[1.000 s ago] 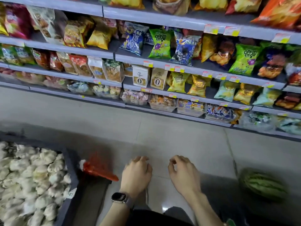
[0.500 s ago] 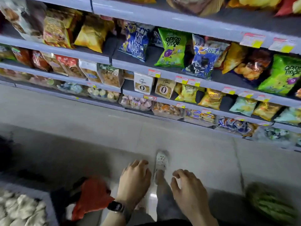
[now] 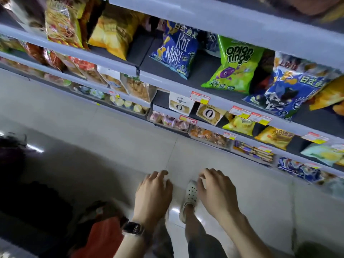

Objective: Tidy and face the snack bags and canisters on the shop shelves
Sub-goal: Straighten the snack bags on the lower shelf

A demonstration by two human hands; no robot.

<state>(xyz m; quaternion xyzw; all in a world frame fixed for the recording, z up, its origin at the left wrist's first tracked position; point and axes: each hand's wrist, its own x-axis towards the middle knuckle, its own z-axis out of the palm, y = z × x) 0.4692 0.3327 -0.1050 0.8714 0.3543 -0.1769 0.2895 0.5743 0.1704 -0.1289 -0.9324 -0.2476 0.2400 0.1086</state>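
Observation:
Grey shop shelves (image 3: 186,79) slope across the upper view, full of snack bags. A blue Koi Mori bag (image 3: 176,53) leans beside a green onion rings bag (image 3: 234,66) and another blue bag (image 3: 290,86). Yellow bags (image 3: 109,32) stand to the left. Two small white and gold packs (image 3: 179,104) sit one shelf lower. My left hand (image 3: 153,194), with a watch on the wrist, and my right hand (image 3: 216,190) hang low over the floor, fingers loosely curled, holding nothing, well short of the shelves.
Pale tiled floor (image 3: 111,138) lies between me and the shelves. My foot in a white perforated shoe (image 3: 190,194) shows between the hands. A red net bag (image 3: 104,233) and a dark bin edge sit at lower left. Clear trays of sweets (image 3: 171,120) line the bottom shelf.
The view has closed in on the shelves and tilted; the bags look larger. Both hands stay low and empty. The garlic bin and watermelon have slid out of view.

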